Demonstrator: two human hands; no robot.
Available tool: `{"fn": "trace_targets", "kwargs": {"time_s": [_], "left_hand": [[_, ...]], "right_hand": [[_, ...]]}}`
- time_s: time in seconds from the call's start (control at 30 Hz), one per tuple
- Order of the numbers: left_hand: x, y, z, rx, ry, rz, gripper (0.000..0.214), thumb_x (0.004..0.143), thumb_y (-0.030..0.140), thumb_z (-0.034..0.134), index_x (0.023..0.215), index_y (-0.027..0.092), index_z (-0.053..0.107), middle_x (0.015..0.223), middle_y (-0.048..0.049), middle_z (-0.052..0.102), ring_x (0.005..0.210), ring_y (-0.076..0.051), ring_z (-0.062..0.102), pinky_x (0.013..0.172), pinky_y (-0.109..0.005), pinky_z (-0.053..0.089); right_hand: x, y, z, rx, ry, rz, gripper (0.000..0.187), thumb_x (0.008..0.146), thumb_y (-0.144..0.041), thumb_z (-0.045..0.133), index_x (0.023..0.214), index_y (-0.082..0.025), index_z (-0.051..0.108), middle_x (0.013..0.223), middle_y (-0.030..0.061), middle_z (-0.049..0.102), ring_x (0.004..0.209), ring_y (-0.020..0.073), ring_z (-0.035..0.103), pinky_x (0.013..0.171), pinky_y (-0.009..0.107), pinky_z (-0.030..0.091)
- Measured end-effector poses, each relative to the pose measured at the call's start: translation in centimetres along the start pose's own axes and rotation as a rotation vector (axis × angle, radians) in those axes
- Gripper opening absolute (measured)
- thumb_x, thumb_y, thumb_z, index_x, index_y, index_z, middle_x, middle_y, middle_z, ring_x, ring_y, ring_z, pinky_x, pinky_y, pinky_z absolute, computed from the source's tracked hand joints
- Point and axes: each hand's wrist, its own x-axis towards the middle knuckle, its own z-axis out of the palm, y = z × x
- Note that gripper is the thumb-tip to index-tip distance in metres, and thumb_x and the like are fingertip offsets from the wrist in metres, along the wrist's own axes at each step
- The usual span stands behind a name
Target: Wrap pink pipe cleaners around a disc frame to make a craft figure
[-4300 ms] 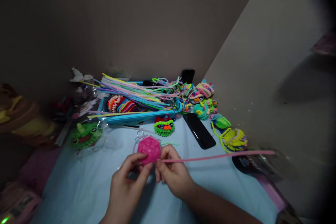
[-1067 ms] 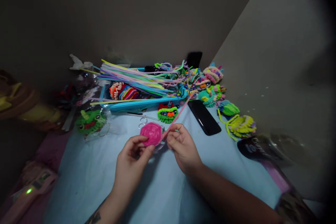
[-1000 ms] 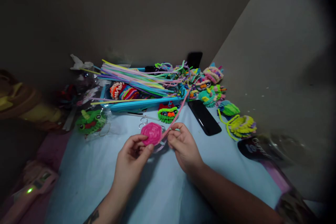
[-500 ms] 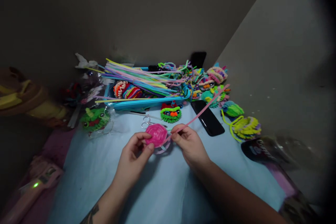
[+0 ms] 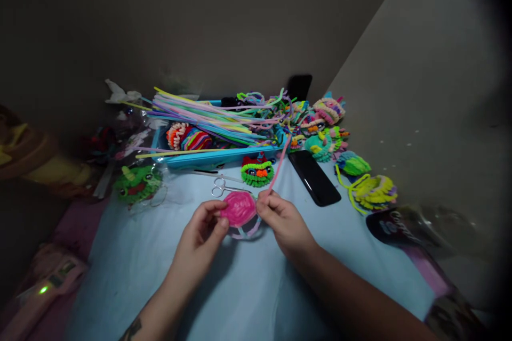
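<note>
My left hand [image 5: 202, 234] pinches the left edge of a pink woven disc [image 5: 239, 209] made of pipe cleaners, held just above the light blue tabletop [image 5: 132, 272]. My right hand [image 5: 282, 218] is closed on a long pink pipe cleaner [image 5: 279, 164] at the disc's right edge. Its free end rises up and away toward the blue tray [image 5: 216, 159]. Pale lilac loops stick out under the disc.
Small scissors [image 5: 221, 187] lie just beyond the disc. A green and red pipe-cleaner figure [image 5: 257, 172] and a black phone [image 5: 314, 177] lie behind my hands. The tray holds several long coloured pipe cleaners [image 5: 208, 120]. More finished figures [image 5: 370, 191] line the right wall; a green figure [image 5: 136, 184] lies left.
The free end of the pink pipe cleaner has swung from pointing far right to pointing up and away. Both hands kept hold of the disc and turned it a little.
</note>
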Motion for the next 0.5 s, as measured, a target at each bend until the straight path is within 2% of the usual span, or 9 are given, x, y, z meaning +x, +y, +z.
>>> {"fn": "trace_targets", "kwargs": {"time_s": [0.1, 0.17, 0.23, 0.33, 0.4, 0.5], "left_hand": [[-0.2, -0.2, 0.2, 0.140, 0.203, 0.099, 0.029, 0.077, 0.034, 0.065, 0.101, 0.020, 0.057, 0.090, -0.0033, 0.061, 0.079, -0.014, 0.056, 0.069, -0.023, 0.044], [-0.5, -0.2, 0.4, 0.205, 0.280, 0.123, 0.026, 0.076, 0.033, 0.066, 0.096, 0.020, 0.059, 0.079, -0.0012, 0.061, 0.070, -0.013, 0.055, 0.063, -0.022, 0.043], [-0.8, -0.1, 0.7, 0.188, 0.232, 0.078, 0.026, 0.077, 0.034, 0.065, 0.096, 0.019, 0.059, 0.070, -0.0003, 0.062, 0.062, -0.012, 0.055, 0.057, -0.022, 0.042], [-0.9, 0.2, 1.2, 0.043, 0.124, -0.033, 0.037, 0.076, 0.036, 0.065, 0.108, 0.017, 0.059, 0.069, -0.0015, 0.066, 0.058, -0.013, 0.058, 0.056, -0.023, 0.045], [-0.8, 0.3, 1.4, -0.066, 0.110, -0.083, 0.042, 0.074, 0.036, 0.068, 0.110, 0.016, 0.060, 0.067, -0.0012, 0.067, 0.056, -0.012, 0.057, 0.056, -0.023, 0.046], [-0.5, 0.3, 1.4, -0.169, 0.131, -0.137, 0.038, 0.068, 0.034, 0.073, 0.100, 0.014, 0.068, 0.061, -0.0003, 0.065, 0.051, -0.010, 0.055, 0.053, -0.021, 0.045]], "right_hand": [[-0.2, 0.4, 0.3, -0.013, 0.083, -0.034, 0.030, 0.083, -0.040, 0.059, 0.062, -0.019, 0.054, 0.079, 0.0007, 0.045, 0.078, 0.0152, 0.044, 0.074, 0.028, 0.036], [-0.3, 0.6, 0.5, -0.013, 0.134, -0.048, 0.030, 0.084, -0.040, 0.058, 0.063, -0.019, 0.053, 0.081, 0.0009, 0.046, 0.080, 0.0155, 0.044, 0.075, 0.028, 0.037], [-0.4, 0.9, 0.8, -0.008, 0.177, -0.058, 0.029, 0.083, -0.040, 0.058, 0.063, -0.020, 0.054, 0.084, 0.0016, 0.047, 0.083, 0.0162, 0.045, 0.078, 0.028, 0.037], [-0.6, 1.1, 1.1, -0.001, 0.208, -0.056, 0.027, 0.082, -0.042, 0.060, 0.065, -0.020, 0.059, 0.091, 0.0034, 0.048, 0.093, 0.0184, 0.046, 0.086, 0.030, 0.038], [-0.8, 1.2, 1.3, -0.006, 0.198, -0.043, 0.025, 0.080, -0.042, 0.062, 0.068, -0.020, 0.062, 0.095, 0.0042, 0.049, 0.099, 0.0194, 0.045, 0.091, 0.032, 0.036], [-1.1, 1.3, 1.7, 0.006, 0.182, -0.034, 0.024, 0.079, -0.041, 0.063, 0.067, -0.020, 0.063, 0.094, 0.0041, 0.049, 0.101, 0.0198, 0.045, 0.094, 0.033, 0.034]]}}
